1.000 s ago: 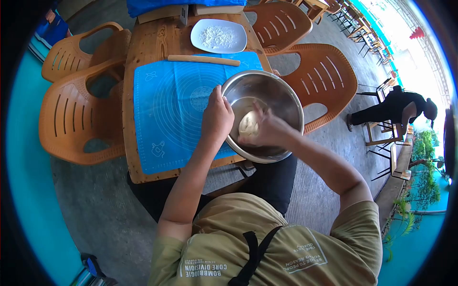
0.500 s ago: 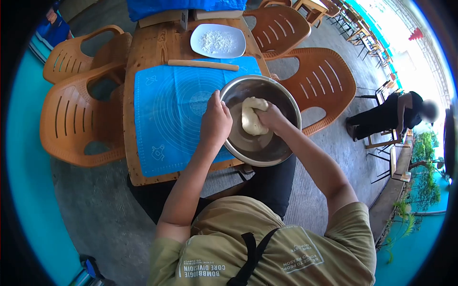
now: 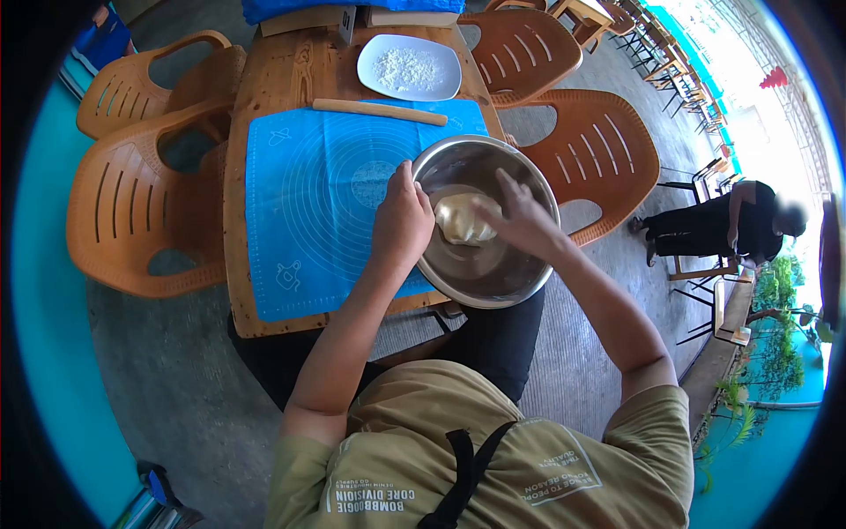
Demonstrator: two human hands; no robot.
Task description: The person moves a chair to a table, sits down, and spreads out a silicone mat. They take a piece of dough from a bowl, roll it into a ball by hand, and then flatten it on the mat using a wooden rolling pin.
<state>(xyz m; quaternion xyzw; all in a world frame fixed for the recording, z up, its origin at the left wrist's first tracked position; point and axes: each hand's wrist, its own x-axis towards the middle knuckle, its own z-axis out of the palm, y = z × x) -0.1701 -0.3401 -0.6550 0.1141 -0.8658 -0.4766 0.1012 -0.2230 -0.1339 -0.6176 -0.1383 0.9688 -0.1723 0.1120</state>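
Head view:
- The left hand (image 3: 401, 225) clasps the near-left rim of the metal bowl (image 3: 515, 286), fingers curled over the edge.
- The right hand (image 3: 522, 222) is inside the bowl, fingers spread flat, pressing on the dough (image 3: 458, 220).
- The dough lies at the bowl's bottom.
- The bowl sits on a blue mat (image 3: 308, 212), near a rolling pin (image 3: 379, 111).

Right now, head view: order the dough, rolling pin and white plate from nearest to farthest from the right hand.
1. dough: in the steel bowl, touching the right hand.
2. rolling pin: farther up, along the far edge of the blue mat.
3. white plate: beyond the rolling pin, toward the far end of the table.
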